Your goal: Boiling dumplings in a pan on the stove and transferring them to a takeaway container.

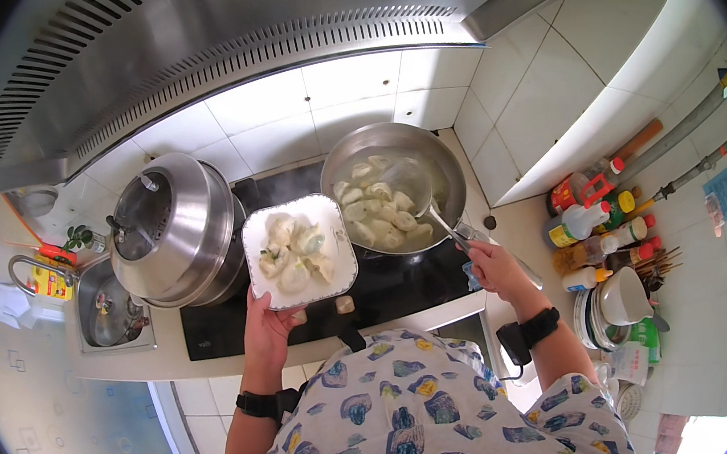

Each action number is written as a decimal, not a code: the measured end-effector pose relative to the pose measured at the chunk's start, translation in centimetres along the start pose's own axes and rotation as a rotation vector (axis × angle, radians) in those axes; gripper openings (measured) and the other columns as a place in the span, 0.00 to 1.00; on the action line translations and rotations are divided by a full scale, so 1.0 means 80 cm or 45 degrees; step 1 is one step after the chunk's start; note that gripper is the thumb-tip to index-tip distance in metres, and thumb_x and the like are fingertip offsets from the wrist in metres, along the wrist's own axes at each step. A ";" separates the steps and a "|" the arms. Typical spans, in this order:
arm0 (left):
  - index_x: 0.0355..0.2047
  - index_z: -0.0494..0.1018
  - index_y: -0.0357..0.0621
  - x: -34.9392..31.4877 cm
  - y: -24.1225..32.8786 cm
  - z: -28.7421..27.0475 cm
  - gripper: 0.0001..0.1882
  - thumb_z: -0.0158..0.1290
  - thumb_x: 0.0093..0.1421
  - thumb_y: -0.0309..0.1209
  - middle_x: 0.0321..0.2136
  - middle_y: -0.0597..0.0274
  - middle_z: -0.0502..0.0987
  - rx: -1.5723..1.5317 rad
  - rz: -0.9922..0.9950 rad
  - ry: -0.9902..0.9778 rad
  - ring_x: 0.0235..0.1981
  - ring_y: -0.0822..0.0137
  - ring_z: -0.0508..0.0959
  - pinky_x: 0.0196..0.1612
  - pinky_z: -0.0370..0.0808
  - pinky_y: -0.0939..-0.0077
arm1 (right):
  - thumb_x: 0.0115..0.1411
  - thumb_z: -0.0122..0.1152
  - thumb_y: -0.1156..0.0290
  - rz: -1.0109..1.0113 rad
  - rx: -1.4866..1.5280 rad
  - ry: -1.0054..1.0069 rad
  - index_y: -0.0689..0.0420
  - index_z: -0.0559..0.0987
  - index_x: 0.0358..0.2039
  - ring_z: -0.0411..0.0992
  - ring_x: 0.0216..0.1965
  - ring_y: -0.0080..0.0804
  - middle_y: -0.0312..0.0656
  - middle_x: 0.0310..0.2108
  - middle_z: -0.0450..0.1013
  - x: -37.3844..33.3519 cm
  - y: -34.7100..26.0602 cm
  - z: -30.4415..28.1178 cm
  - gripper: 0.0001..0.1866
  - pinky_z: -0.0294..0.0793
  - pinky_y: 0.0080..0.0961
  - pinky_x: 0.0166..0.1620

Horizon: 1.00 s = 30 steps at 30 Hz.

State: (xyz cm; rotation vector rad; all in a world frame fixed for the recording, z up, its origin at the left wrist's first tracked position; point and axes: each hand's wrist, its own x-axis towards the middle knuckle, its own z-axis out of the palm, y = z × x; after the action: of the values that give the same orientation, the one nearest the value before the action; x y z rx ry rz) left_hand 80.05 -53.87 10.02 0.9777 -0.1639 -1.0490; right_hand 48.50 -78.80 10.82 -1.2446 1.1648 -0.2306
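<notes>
Where the left hand (267,324) pinches the near edge of a white, square ceramic bowl (340,267) of pale, folded dumplings (296,255), its fingers beneath are hidden. At three o'clock, the right hand (497,271) is closed around a long-handled silver ladle (444,224); the ladle's head is hard to make out over cloudy water in a round steel pan (450,163) at twelve o'clock. Bare black cooktop (416,280) leaves room at four o'clock. At nine o'clock, a domed, steel-lidded steamer (162,251) borders the bowl closely.
</notes>
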 end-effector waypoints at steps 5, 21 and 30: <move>0.62 0.56 0.49 -0.003 0.004 0.001 0.23 0.39 0.67 0.35 0.50 0.56 0.75 0.043 -0.010 -0.002 0.39 0.60 0.82 0.28 0.76 0.82 | 0.68 0.44 0.67 0.137 0.113 -0.099 0.55 0.73 0.53 0.50 0.11 0.14 0.29 0.16 0.58 -0.008 -0.001 0.006 0.16 0.47 0.14 0.13; 0.60 0.59 0.50 -0.002 0.003 0.007 0.21 0.40 0.67 0.36 0.49 0.57 0.75 0.047 -0.019 0.033 0.38 0.60 0.82 0.27 0.76 0.83 | 0.68 0.44 0.67 0.207 0.712 -0.234 0.53 0.71 0.54 0.49 0.11 0.14 0.29 0.18 0.59 -0.034 -0.006 0.019 0.15 0.45 0.13 0.13; 0.61 0.55 0.47 0.010 0.000 0.016 0.24 0.41 0.65 0.35 0.50 0.54 0.74 0.068 -0.053 -0.033 0.37 0.59 0.82 0.26 0.75 0.82 | 0.69 0.43 0.67 0.030 0.817 -0.156 0.53 0.70 0.55 0.48 0.11 0.13 0.29 0.18 0.59 -0.052 -0.002 0.037 0.16 0.46 0.12 0.13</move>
State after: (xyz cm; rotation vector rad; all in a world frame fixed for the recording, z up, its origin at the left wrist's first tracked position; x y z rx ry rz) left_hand 79.77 -55.24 10.53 1.0197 -0.1946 -1.1006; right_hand 48.98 -74.14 12.88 -0.6674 0.8959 -0.4629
